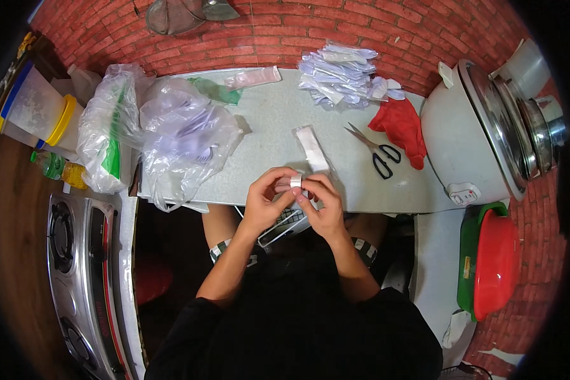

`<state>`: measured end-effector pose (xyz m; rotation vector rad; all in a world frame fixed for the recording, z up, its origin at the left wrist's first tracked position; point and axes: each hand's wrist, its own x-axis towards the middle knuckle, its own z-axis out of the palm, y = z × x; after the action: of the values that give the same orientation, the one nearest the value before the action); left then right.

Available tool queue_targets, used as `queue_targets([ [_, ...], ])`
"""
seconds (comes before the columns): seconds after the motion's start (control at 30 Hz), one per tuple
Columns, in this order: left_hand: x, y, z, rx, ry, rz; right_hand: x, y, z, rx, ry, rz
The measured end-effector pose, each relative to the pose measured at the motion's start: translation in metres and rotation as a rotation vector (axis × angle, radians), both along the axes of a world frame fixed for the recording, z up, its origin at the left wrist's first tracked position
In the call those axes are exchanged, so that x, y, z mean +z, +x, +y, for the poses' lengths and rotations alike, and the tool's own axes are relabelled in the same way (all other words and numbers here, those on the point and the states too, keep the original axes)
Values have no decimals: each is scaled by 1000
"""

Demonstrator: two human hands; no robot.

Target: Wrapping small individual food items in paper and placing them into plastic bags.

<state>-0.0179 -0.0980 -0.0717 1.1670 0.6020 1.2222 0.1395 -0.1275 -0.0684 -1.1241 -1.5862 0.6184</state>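
Observation:
Both hands meet at the table's front edge. My left hand (270, 194) and my right hand (322, 199) pinch a small whitish roll, perhaps of tape (295, 180), between their fingertips. Just beyond the fingers lies a clear plastic sleeve with a folded white napkin (312, 148). To the right are scissors with black handles (375, 151), blades parted. A pile of wrapped white plastic cutlery (337, 76) lies by the wall. On the left, a clear plastic bag (185, 137) holds more white plastic forks.
A red cloth (401, 130) lies beside a large white rice cooker (465, 137) at right. Another bulky plastic bag (111, 133) stands at left, near a two-burner gas stove (78, 285). Red and green basins (496, 266) stand at the lower right. A brick-patterned wall bounds the grey table (266, 118).

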Motion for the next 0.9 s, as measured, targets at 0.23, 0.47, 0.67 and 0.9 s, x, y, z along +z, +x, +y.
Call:
queue_targets([
  [0.23, 4, -6, 0, 44, 103, 51, 3, 3, -8, 13, 48, -33],
  [0.47, 19, -7, -4, 45, 118, 164, 5, -2, -15, -94, 95, -52],
  [0.67, 19, -4, -5, 161, 167, 193, -2, -13, -13, -111, 6, 117],
  [0.9, 23, -12, 4, -72, 13, 167, -3, -11, -17, -147, -26, 114],
])
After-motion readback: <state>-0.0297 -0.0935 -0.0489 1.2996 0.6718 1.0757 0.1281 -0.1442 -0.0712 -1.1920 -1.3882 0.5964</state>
